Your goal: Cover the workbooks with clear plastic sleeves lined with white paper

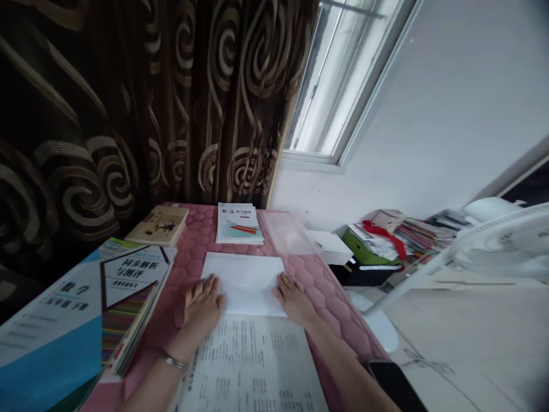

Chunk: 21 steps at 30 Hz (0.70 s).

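Observation:
A blank white sheet lies flat at the top of a large printed page covered in rows of text. On the sheet's left edge rests my left hand, palm down with the fingers stretched out; a bracelet circles that wrist. Across from it, my right hand lies on the right edge, its fingers also extended. Neither hand grips anything. Just beyond the sheet sits a small stack of booklets with a red and green picture on the cover.
Thick workbooks are piled at the left, near a tan book. A clear plastic sleeve lies at the far right of the pink quilted cover. A black phone-like object is at lower right. A white fan stands beyond.

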Tool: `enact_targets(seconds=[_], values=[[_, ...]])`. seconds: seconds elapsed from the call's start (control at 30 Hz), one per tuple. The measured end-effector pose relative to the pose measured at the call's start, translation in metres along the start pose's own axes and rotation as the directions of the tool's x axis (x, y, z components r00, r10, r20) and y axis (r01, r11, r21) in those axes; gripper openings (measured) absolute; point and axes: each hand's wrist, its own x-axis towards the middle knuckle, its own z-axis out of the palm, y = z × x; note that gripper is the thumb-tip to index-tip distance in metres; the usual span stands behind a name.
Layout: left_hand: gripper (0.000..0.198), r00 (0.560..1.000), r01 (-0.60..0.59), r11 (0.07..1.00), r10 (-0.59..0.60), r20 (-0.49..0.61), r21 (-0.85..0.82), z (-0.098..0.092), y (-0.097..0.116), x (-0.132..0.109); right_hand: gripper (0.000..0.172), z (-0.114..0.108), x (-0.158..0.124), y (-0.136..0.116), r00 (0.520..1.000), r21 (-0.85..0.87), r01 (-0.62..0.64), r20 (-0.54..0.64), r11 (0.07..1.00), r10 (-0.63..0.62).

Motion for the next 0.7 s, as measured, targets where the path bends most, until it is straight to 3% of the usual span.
enact_targets(seconds=[0.17, 0.3, 0.4, 0.43, 0.53, 0.6, 0.7], values=[[0.054, 0.998, -0.027, 0.998, 0.023, 0.059, 0.059, -0.007, 0.019, 0.010, 0.061, -0.003, -0.004, 0.002, 1.000, 0.008, -0.015, -0.018, 1.000, 0.015], [0.054, 0.963, -0.243, 0.970, 0.244, 0.117, -0.028, -0.010, 0.065, 0.029, 0.055, -0.002, -0.002, 0.001, 0.998, 0.033, -0.002, -0.056, 0.999, 0.004], [0.056, 0.875, -0.445, 0.876, 0.470, 0.117, -0.186, -0.006, 0.110, 0.039, 0.047, -0.002, 0.000, 0.008, 0.992, 0.106, 0.011, -0.124, 0.994, 0.002], [0.059, 0.862, -0.456, 0.862, 0.490, 0.130, -0.221, -0.003, 0.123, 0.041, 0.043, -0.003, 0.002, 0.012, 0.988, 0.142, 0.005, -0.153, 0.990, 0.017], [0.071, 0.886, -0.389, 0.881, 0.438, 0.151, -0.269, 0.005, 0.149, 0.041, 0.030, -0.007, 0.013, 0.026, 0.974, 0.220, -0.075, -0.192, 0.973, 0.119], [0.075, 0.892, -0.378, 0.879, 0.430, 0.142, -0.291, 0.010, 0.153, 0.039, 0.027, -0.010, 0.025, 0.033, 0.963, 0.219, -0.159, -0.181, 0.963, 0.200], [0.073, 0.875, -0.413, 0.850, 0.470, 0.114, -0.328, 0.014, 0.149, 0.036, 0.036, -0.015, 0.046, 0.038, 0.939, 0.195, -0.285, -0.138, 0.938, 0.314]])
